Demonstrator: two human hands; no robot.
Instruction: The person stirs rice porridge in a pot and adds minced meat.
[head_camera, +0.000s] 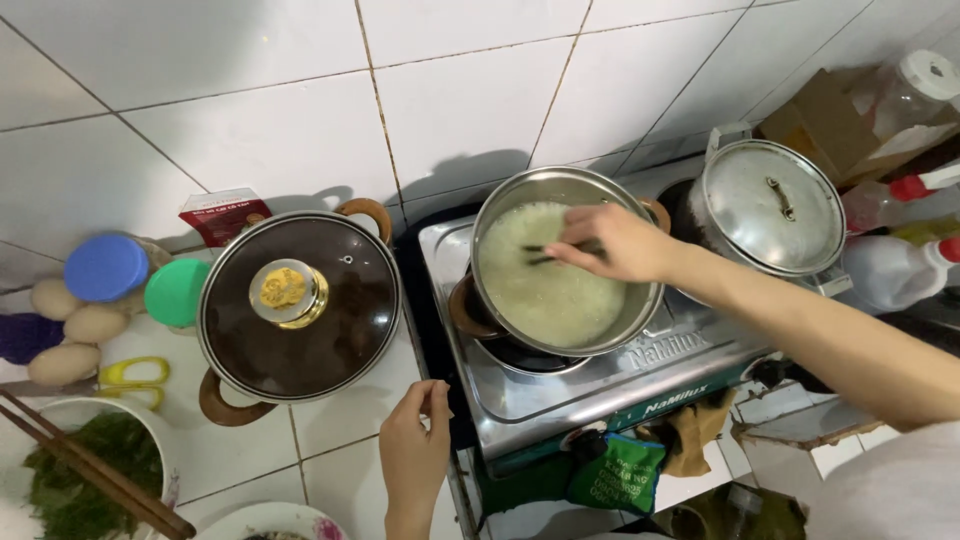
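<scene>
Porridge (545, 290), pale and thick, fills steel pot (500, 210).

Bright overhead light, slight edge distortion.

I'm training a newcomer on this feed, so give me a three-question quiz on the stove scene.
1. True or false: the glass-lidded pot sits on the stove.
2. What does the right hand hold over the open steel pot? A) ladle B) dark chopsticks C) lid
3. Which hand hovers empty above the counter?

Key: 1. False, it stands on the counter beside the stove. 2. B. 3. The left hand.
</scene>
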